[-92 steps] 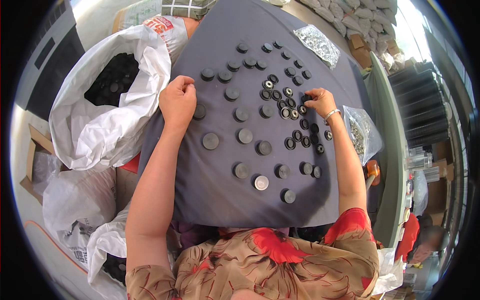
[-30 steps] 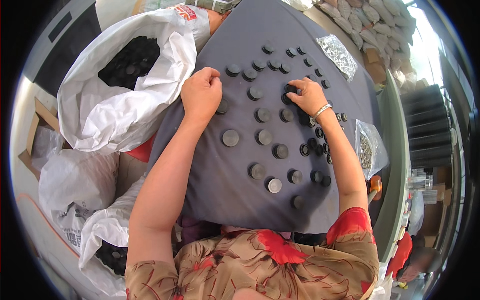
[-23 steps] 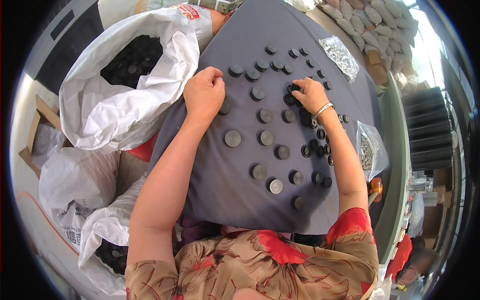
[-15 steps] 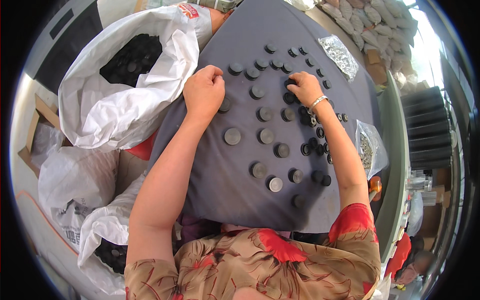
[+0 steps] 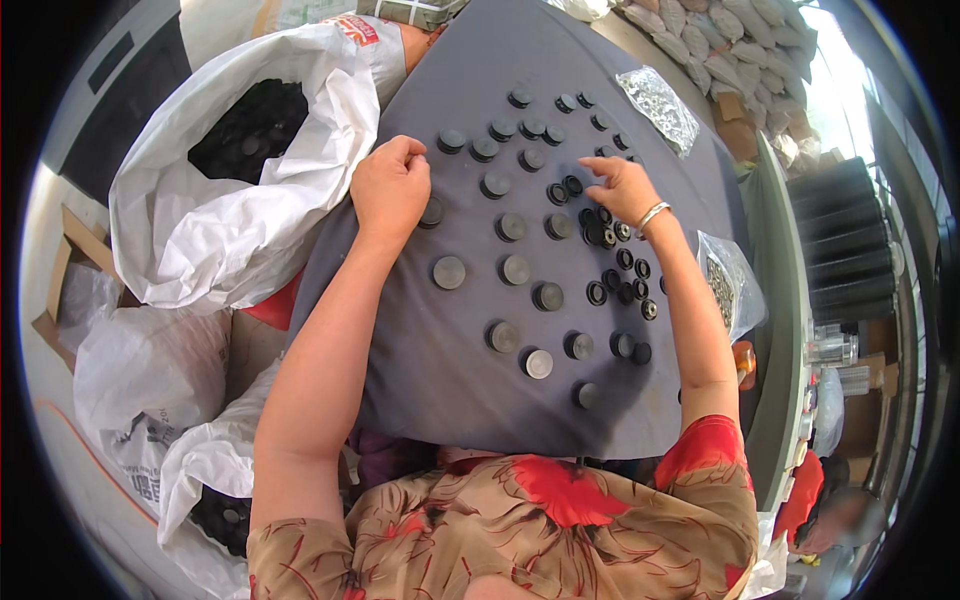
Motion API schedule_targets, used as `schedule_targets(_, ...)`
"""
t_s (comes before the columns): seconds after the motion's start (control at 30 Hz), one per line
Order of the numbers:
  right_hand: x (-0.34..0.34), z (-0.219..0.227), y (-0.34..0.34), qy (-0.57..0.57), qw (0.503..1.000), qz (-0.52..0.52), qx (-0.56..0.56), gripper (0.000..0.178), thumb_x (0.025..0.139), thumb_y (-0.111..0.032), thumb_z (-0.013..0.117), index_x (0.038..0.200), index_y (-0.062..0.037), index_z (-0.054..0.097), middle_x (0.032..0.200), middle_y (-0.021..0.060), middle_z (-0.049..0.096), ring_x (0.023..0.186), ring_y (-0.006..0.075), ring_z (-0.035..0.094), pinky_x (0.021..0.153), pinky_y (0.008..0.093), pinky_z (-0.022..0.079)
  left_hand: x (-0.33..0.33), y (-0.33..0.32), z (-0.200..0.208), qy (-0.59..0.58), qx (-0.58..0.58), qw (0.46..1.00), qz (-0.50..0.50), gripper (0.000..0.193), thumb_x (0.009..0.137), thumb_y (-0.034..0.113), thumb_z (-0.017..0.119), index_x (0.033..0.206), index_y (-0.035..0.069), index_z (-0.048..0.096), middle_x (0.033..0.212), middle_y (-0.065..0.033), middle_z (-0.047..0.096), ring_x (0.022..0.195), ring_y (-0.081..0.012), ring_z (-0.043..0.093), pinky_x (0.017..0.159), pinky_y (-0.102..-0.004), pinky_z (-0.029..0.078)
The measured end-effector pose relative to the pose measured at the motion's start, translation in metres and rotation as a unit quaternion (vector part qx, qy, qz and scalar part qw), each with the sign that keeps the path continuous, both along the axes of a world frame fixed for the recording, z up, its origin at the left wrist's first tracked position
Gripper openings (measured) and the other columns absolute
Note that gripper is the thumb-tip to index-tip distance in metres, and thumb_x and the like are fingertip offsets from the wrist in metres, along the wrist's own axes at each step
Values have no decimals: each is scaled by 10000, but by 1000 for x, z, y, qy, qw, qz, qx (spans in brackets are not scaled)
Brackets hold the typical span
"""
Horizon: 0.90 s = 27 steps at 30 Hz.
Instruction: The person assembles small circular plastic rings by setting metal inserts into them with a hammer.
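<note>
Many round black knobs or caps with grey flat tops stand spread over a grey cloth-covered table (image 5: 420,330). My left hand (image 5: 390,190) rests closed at the table's left side, just above one cap (image 5: 431,212); whatever its curled fingers may hold is hidden. To the right, my right hand (image 5: 622,190) hovers with thumb and index finger apart and nothing between them. A single cap (image 5: 531,159) stands left of its fingertips. Below it are two open-faced black rings (image 5: 564,189) and a cluster of small black ring-like parts (image 5: 605,230), some showing metal centres.
A large white sack (image 5: 330,190) filled with black parts leans at the table's left. Two clear bags of small metal parts lie on the right, one far (image 5: 658,108), one near (image 5: 730,285). Another open sack (image 5: 190,470) stands at lower left. Piled sacks (image 5: 740,45) fill the far right.
My right hand has let go of a cap, which now stands to its left, and its fingers have opened. My left hand stays closed at about the same place. The whole view shifted slightly.
</note>
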State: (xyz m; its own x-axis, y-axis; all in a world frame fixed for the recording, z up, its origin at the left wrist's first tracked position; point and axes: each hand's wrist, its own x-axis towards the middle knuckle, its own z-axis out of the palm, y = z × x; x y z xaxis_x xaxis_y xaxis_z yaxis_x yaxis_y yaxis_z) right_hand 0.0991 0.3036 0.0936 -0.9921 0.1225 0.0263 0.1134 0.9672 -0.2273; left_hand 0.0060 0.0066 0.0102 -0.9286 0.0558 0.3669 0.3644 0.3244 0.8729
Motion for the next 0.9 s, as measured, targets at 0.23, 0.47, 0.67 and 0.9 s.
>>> schedule_targets(0.23, -9, -28, -1, 8, 993, 97, 64, 400, 726, -85, 657, 1125, -115, 639, 912, 155, 590, 887, 341, 608, 819, 399, 501, 0, 2, -1, -25, -9, 1000, -5, 127, 804, 106, 576, 856, 39, 671, 761, -119, 679, 715, -283, 657, 667, -370, 499)
schedule_targets(0.47, -16, -33, -4, 107, 991, -58, -52, 320, 682, -82, 662, 991, -38, 590, 815, 121, 635, 730, 252, 620, 687, 334, 506, 0, 2, 0, -14, 5, 1000, -8, 121, 804, 100, 580, 855, 36, 669, 758, -121, 678, 714, -281, 657, 661, -366, 496)
schedule_targets(0.67, -7, -26, 10, 25, 997, -15, 65, 341, 726, -161, 663, 1047, -50, 634, 920, 138, 655, 930, 314, 620, 839, 419, 491, -1, 1, 1, -19, 8, 1000, -8, 118, 802, 98, 582, 851, 36, 671, 764, -119, 680, 719, -280, 658, 662, -366, 497)
schedule_targets(0.9, -16, -20, 11, -10, 994, 42, 103, 353, 737, -170, 660, 1068, -48, 670, 931, 154, 646, 931, 311, 621, 844, 402, 492, -1, 1, -2, -11, 1, 1000, -5, 125, 804, 100, 580, 858, 38, 674, 767, -120, 681, 721, -281, 659, 671, -372, 500)
